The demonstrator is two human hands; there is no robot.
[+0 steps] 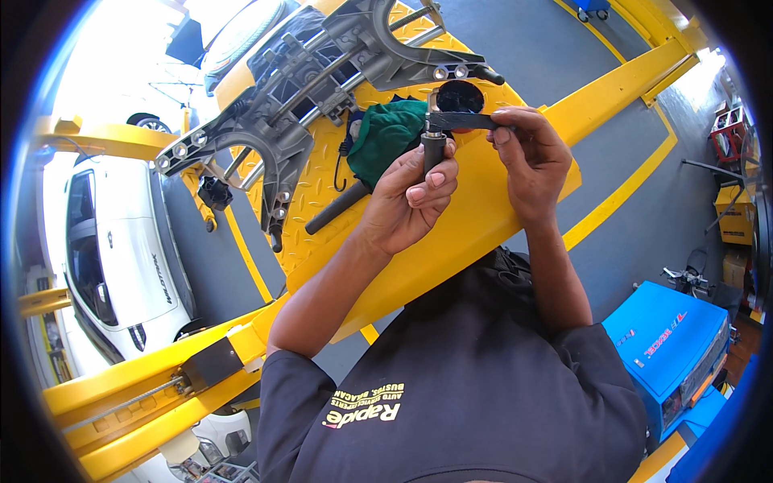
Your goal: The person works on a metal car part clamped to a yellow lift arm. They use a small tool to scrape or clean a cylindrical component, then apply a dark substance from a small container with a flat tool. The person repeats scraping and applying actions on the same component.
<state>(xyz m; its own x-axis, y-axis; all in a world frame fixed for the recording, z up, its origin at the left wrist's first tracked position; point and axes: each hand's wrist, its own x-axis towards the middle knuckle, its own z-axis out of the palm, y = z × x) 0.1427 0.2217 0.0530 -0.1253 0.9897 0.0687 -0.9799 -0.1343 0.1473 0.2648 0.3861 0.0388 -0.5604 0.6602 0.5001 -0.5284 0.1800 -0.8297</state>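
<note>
In my left hand [415,185] is a short black cylindrical grip [434,153] with a shiny metal fitting at its top, held upright with the fingers wrapped round it. From that fitting a flat dark strip [463,121] runs to the right. Its far end is pinched between the thumb and fingers of my right hand [533,157]. Whether strip and fitting are joined, I cannot tell. Just behind lies a round black piece [460,97], partly covered by the strip. A bunched green cloth [386,143] lies left of the grip, and a black rod [336,208] sticks out below it.
A large grey metal clamp frame with rods [282,88] rests on the yellow tread-plate platform [302,221]. Yellow beams [616,101] cross the workshop. A white vehicle [125,249] stands at left, a blue cabinet [664,338] at right, and shelves with boxes [734,213] at far right.
</note>
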